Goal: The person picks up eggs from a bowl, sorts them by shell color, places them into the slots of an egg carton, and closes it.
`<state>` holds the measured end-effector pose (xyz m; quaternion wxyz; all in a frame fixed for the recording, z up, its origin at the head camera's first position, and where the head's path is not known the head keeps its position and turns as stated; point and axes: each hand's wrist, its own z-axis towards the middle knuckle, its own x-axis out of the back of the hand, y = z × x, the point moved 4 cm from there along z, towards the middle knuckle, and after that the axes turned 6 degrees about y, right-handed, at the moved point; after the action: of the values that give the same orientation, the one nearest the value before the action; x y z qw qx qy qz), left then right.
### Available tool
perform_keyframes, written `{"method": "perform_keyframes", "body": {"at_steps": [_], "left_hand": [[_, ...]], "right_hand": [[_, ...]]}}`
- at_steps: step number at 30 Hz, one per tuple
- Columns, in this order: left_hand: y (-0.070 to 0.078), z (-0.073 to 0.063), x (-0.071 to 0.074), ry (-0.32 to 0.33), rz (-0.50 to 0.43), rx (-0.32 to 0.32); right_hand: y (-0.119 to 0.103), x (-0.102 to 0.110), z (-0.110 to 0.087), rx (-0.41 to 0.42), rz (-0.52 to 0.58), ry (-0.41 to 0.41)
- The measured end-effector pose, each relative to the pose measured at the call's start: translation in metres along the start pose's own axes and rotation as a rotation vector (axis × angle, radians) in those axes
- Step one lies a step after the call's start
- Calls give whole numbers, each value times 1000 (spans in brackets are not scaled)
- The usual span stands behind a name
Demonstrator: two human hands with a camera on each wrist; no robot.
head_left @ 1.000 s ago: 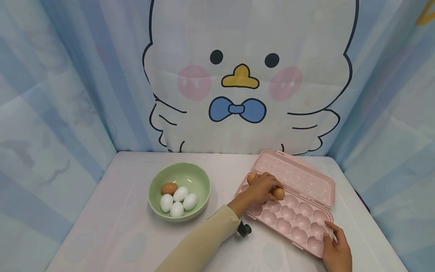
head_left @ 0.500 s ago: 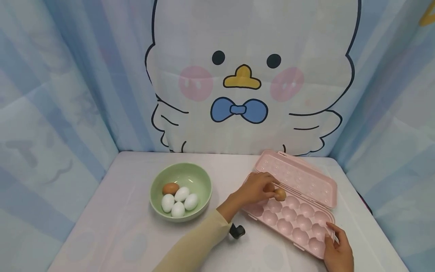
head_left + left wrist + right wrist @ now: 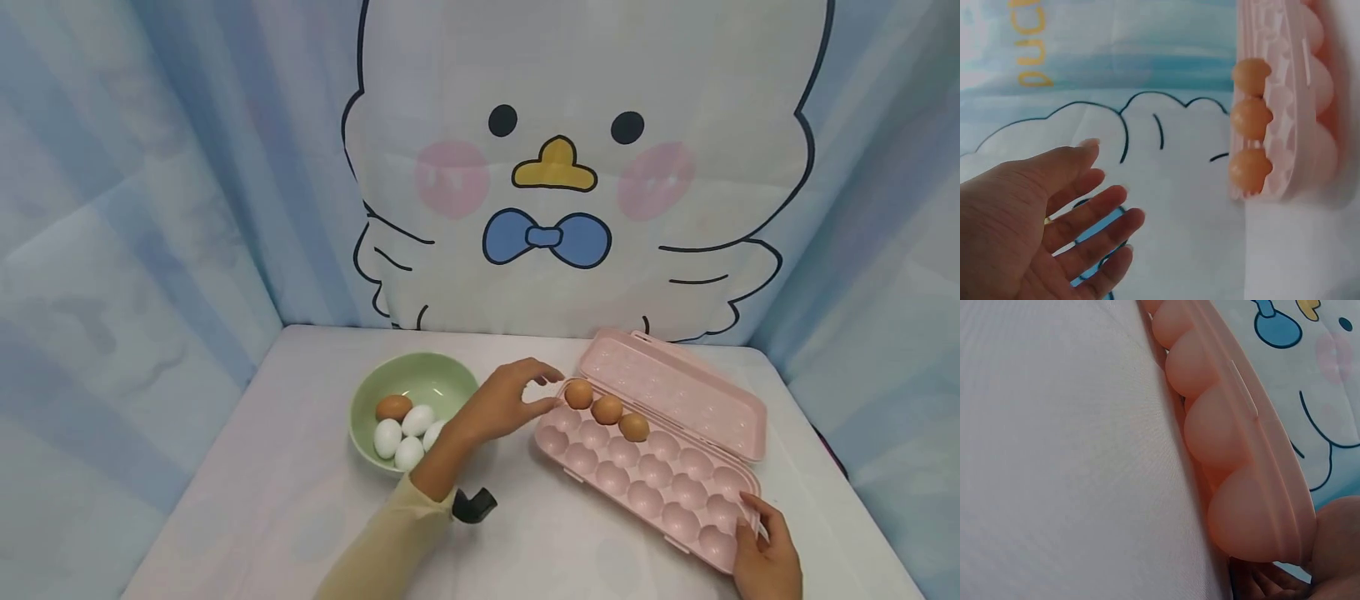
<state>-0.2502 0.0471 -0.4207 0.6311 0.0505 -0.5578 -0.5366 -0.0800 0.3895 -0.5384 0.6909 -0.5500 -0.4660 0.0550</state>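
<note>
My left hand (image 3: 497, 406) is in the air between the green bowl (image 3: 420, 372) and the pink egg carton (image 3: 612, 478). Its fingers are spread and relaxed, with nothing in them in the left wrist view. Three brown eggs (image 3: 607, 409) sit side by side in the back row of the carton, at its left end. At the carton's right end my right hand (image 3: 768, 557) grips the rim. In the right wrist view, the thumb (image 3: 1338, 528) lies against the rim and fingers curl below. One brown egg (image 3: 393, 407) and several white eggs (image 3: 387, 438) lie in the bowl, partly behind my left arm.
The carton's lid (image 3: 675, 396) is hinged back, away from me. A black strap end (image 3: 474, 506) sticks out at my left wrist. Behind the white table (image 3: 525, 542) hangs a curtain (image 3: 570, 292) with a cartoon duck.
My left hand has let go of the brown egg at the carton's back row and moved left toward the bowl. My right hand keeps its grip on the carton. The head view has shifted slightly.
</note>
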Motion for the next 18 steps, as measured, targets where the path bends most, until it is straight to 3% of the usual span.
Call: {"method": "perform_keyframes", "body": {"at_steps": [4, 8, 11, 14, 18], "left_hand": [[-16, -20, 39, 48, -5, 90], [-47, -49, 76, 100, 9, 187], [-70, -71, 98, 111, 38, 294], [-87, -88, 110, 94, 59, 408], [-99, -99, 113, 38, 89, 537]], "right_hand": [[-2, -2, 0, -7, -11, -8], [-3, -3, -1, -13, -26, 5], [-4, -2, -1, -11, -32, 10], [-4, -1, -1, -9, -41, 14], [-2, 0, 0, -21, -24, 24]]}}
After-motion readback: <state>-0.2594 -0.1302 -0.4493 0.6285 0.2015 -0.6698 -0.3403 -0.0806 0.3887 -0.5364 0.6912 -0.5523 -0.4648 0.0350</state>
